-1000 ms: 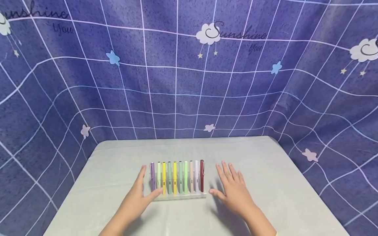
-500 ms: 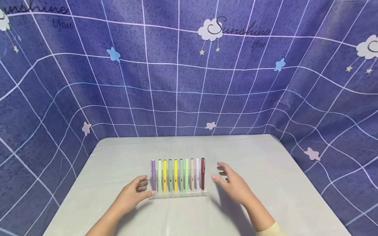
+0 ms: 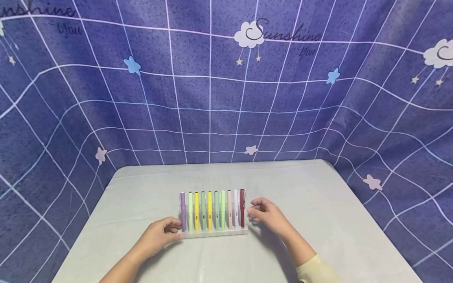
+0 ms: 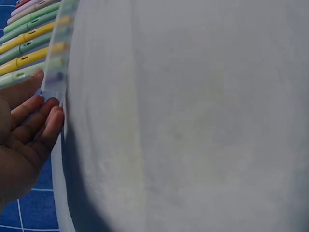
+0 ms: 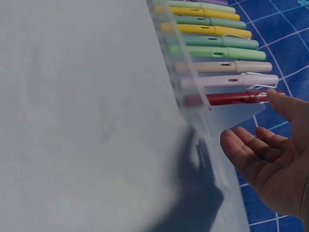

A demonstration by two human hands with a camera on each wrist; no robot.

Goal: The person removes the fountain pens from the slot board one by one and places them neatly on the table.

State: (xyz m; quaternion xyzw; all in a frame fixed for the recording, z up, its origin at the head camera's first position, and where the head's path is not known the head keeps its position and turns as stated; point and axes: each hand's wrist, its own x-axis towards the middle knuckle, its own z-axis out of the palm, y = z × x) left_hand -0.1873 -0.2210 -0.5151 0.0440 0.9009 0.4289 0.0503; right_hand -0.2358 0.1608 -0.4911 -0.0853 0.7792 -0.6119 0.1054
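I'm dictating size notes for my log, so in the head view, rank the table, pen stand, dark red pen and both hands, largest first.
1. Table
2. Pen stand
3. Left hand and right hand: too alike to rank
4. Dark red pen

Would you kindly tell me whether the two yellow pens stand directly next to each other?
No, a grey-green pen stands between the two yellow pens.

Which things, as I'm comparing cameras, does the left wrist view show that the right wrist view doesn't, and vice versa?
Left wrist only: the left grip, by one end of the clear rack.
Right wrist only: the right grip, and the clip on the dark red pen.
Both: that rack, yellow pens, pale tablecloth, blue gridded cloth.
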